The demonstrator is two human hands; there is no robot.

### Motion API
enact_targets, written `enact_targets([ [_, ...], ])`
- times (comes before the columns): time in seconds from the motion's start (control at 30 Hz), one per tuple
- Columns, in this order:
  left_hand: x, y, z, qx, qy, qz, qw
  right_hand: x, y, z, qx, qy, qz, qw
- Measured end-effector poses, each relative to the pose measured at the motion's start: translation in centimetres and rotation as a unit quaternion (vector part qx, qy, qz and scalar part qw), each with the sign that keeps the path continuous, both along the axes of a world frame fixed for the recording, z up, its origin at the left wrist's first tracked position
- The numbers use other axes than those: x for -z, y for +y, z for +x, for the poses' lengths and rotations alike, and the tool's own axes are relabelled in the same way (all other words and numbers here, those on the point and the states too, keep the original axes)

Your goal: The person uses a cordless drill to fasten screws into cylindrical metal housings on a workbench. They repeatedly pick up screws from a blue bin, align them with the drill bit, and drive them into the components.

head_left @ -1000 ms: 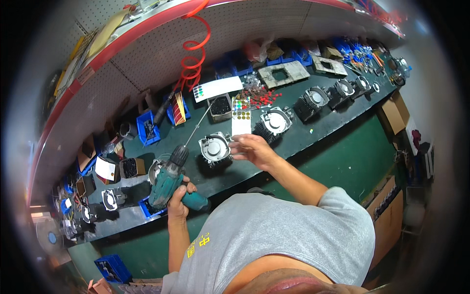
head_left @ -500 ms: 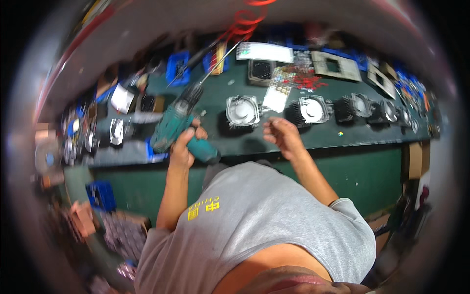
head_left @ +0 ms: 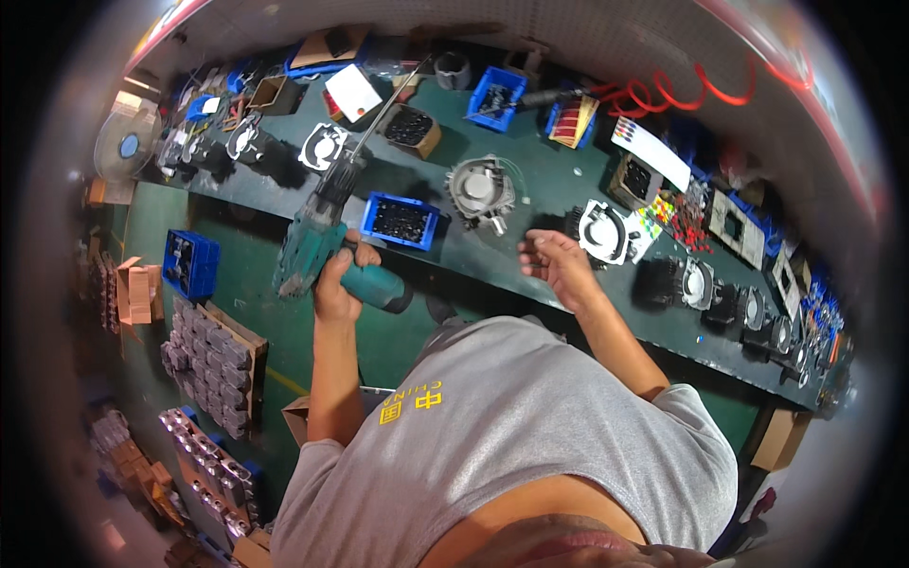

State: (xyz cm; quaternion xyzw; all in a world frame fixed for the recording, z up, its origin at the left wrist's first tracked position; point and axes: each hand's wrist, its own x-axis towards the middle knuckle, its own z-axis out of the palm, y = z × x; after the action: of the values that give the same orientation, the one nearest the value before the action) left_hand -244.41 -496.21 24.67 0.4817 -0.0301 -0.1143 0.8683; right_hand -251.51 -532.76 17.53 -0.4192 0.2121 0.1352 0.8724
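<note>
The left hand [head_left: 343, 282] is gripping a teal drill [head_left: 311, 248], its bit pointing over the worktop [head_left: 554, 175]; the right hand [head_left: 565, 269] is hovering, fingers loosely curled, slightly parted. Beyond, a blue bin [head_left: 433, 232] is sitting left of a round metal housing [head_left: 478, 187].

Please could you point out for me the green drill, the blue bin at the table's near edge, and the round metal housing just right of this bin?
Green drill [head_left: 311, 248]: head view, on its body.
Blue bin [head_left: 433, 227]: head view, on its right wall.
Round metal housing [head_left: 480, 189]: head view, inside its face.
</note>
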Motion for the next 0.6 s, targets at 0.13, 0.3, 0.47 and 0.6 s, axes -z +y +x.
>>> enact_targets([
  [0.13, 0.9, 7.0, -0.9, -0.042, 0.014, 0.007, 0.999, 0.1, 6.8, 2.8, -0.059, -0.007, -0.021, 0.998],
  [0.3, 1.3, 13.6, -0.8, -0.091, 0.020, 0.006, 0.996, -1.3, 13.7, 5.0, -0.096, 0.019, -0.053, 0.994],
  [0.47, 1.1, 17.4, -0.1, -0.105, 0.013, 0.013, 0.994, -2.2, 16.8, 7.1, -0.128, -0.007, -0.121, 0.984],
  [0.6, 1.7, 18.1, 0.4, -0.107, 0.024, 0.003, 0.994, -2.7, 14.7, 11.4, -0.114, -0.059, -0.252, 0.959],
])
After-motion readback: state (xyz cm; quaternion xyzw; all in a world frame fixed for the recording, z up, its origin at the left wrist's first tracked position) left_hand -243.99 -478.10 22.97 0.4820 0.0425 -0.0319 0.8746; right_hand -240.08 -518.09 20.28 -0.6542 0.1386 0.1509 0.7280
